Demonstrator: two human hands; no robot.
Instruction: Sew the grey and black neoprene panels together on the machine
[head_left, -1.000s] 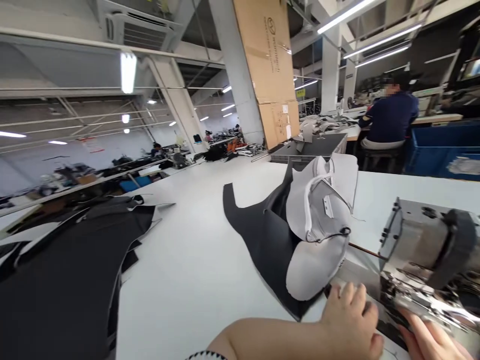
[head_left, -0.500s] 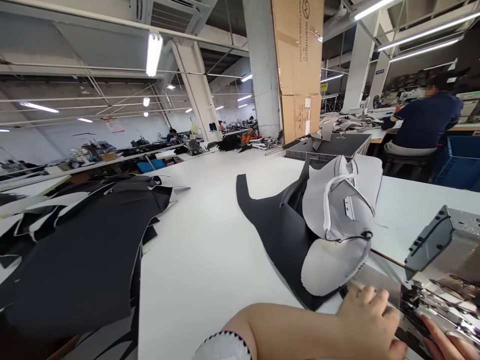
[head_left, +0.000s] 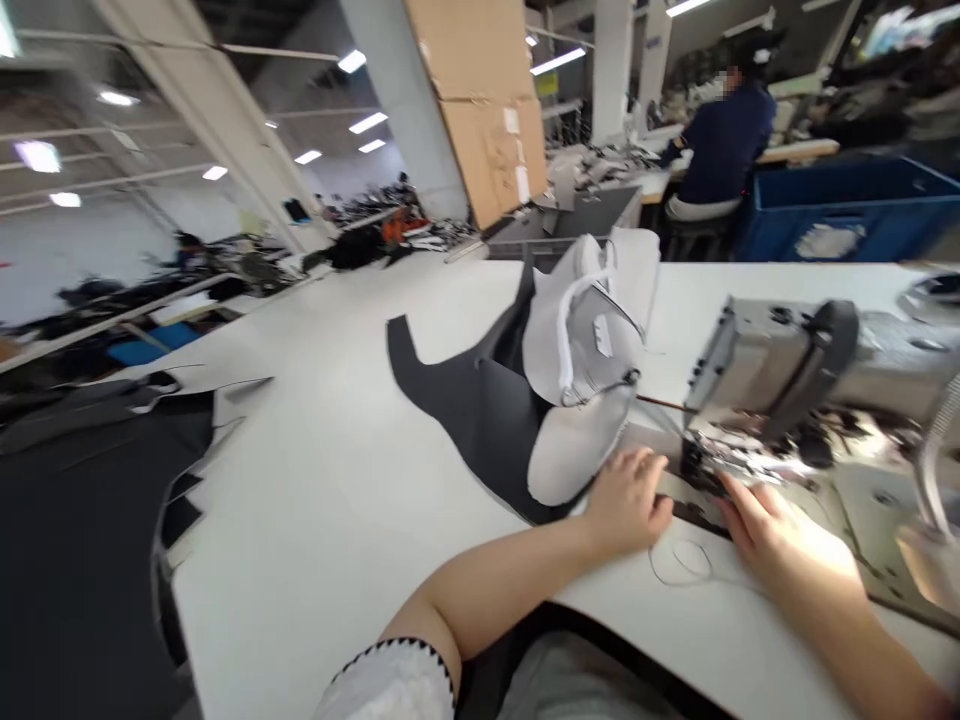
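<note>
A black and light-grey sewn piece [head_left: 495,420] lies on the white table, its grey part [head_left: 577,450] bunched up beside the sewing machine [head_left: 772,360]. At the near right edge of that piece is my left hand [head_left: 630,500], with fingers curled; what they hold, if anything, is hidden. My right hand [head_left: 772,525] reaches to the machine's needle area, its fingertips close together by the presser foot. Whatever lies under those fingertips is too small to make out. A loose thread loops on the table between my hands.
Dark cut pieces [head_left: 90,500] are stacked at the left. Behind the table stand a grey crate [head_left: 600,212], a tall cardboard box [head_left: 487,120] and a blue bin [head_left: 847,205]. A person in dark blue [head_left: 724,140] sits farther back.
The view has swung right and down, so more of the machine and my right forearm show. Both hands remain near the machine, and the sewn piece looks unchanged.
</note>
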